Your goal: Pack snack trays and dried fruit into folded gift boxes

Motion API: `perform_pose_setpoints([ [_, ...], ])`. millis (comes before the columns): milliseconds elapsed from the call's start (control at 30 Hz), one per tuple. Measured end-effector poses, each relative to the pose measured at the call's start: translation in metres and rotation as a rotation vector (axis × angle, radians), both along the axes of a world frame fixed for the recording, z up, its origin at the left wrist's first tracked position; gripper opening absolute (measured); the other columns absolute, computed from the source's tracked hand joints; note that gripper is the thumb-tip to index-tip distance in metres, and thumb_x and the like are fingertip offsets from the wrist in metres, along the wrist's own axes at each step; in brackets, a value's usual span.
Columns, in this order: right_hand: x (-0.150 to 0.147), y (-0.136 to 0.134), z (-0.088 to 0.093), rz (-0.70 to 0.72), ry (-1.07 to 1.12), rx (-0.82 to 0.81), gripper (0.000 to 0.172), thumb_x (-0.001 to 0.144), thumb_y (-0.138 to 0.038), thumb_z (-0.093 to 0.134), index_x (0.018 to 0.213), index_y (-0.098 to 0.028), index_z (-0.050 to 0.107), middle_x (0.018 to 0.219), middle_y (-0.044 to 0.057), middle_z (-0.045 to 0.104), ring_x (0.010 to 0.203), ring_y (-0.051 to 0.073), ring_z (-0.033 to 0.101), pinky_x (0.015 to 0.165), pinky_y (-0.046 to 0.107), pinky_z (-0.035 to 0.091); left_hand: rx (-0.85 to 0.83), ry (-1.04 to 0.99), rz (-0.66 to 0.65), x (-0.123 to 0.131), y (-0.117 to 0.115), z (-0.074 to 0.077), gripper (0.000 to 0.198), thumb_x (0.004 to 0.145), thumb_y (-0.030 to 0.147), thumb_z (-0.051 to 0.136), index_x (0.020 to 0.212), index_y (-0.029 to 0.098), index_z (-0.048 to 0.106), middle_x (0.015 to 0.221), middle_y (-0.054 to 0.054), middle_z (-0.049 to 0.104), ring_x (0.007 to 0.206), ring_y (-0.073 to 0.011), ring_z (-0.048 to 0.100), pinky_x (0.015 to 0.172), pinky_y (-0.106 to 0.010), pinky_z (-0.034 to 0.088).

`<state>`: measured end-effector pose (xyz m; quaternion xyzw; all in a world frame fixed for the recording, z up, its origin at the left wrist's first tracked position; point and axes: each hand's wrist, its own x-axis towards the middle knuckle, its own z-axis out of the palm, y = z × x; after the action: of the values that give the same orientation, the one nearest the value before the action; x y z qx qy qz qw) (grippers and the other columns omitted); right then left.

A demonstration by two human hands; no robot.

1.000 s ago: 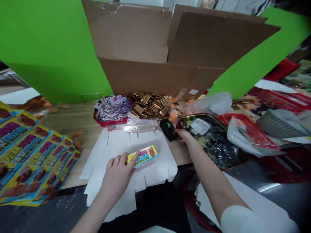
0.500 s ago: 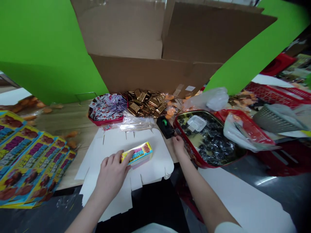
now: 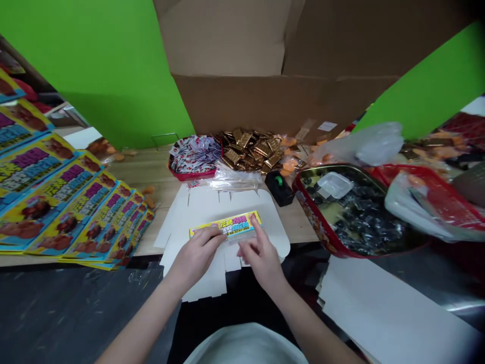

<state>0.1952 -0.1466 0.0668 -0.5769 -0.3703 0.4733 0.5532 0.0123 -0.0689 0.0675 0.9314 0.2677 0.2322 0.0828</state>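
A slim yellow-and-blue printed carton [image 3: 235, 223] lies crosswise on a stack of flat white cardboard blanks [image 3: 273, 208]. My left hand [image 3: 197, 255] grips its left end, fingers along the near side. At the right end, the outstretched index finger of my right hand [image 3: 262, 256] touches the carton, with the thumb apart and the other fingers curled. Whether a bit of tape is on that fingertip is too small to tell. Just beyond the blanks stands a black tape dispenser [image 3: 279, 189] with a green core.
A red tin of black wrapped pieces [image 3: 354, 222] stands right. Behind lie a red tray of sachets [image 3: 195, 155], gold-wrapped pieces [image 3: 257, 150] and clear bags [image 3: 238, 178]. Overlapping printed cartons [image 3: 81, 205] fill the left. A brown cardboard box [image 3: 246, 106] blocks the back.
My right hand has left the tape dispenser and come to the carton's right end. The carton has turned straighter across the blanks, with my left hand still on it. The view has shifted.
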Motion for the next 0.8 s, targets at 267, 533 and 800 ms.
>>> perform_pose_setpoints([
  [267, -0.032, 0.015, -0.02, -0.122, 0.019, 0.043, 0.064, 0.085, -0.037, 0.056, 0.143, -0.017, 0.034, 0.071, -0.001, 0.068, 0.062, 0.013, 0.06, 0.061, 0.026, 0.05, -0.08, -0.03, 0.013, -0.001, 0.0, 0.005, 0.032, 0.091, 0.011, 0.042, 0.12, 0.015, 0.055, 0.115, -0.012, 0.056, 0.111, -0.0211, 0.051, 0.093, -0.036, 0.047],
  [533, -0.031, 0.017, -0.027, -0.113, 0.049, 0.037, 0.068, 0.084, -0.038, 0.057, 0.144, -0.018, 0.032, 0.066, -0.002, 0.065, 0.058, 0.013, 0.06, 0.055, 0.024, 0.049, -0.195, -0.024, 0.15, 0.018, 0.004, 0.02, 0.025, 0.089, 0.02, 0.048, 0.105, 0.024, 0.067, 0.111, -0.007, 0.054, 0.102, -0.0219, 0.05, 0.089, -0.038, 0.043],
  [800, -0.029, -0.041, -0.066, -0.029, -0.032, -0.056, 0.075, 0.089, -0.029, 0.045, 0.151, -0.02, 0.004, 0.078, 0.001, 0.068, 0.057, 0.014, 0.062, 0.054, 0.027, 0.054, -0.215, 0.126, 0.385, 0.043, 0.01, 0.021, 0.021, 0.076, 0.031, 0.068, 0.089, 0.019, 0.057, 0.098, -0.004, 0.061, 0.093, -0.0241, 0.049, 0.08, -0.036, 0.041],
])
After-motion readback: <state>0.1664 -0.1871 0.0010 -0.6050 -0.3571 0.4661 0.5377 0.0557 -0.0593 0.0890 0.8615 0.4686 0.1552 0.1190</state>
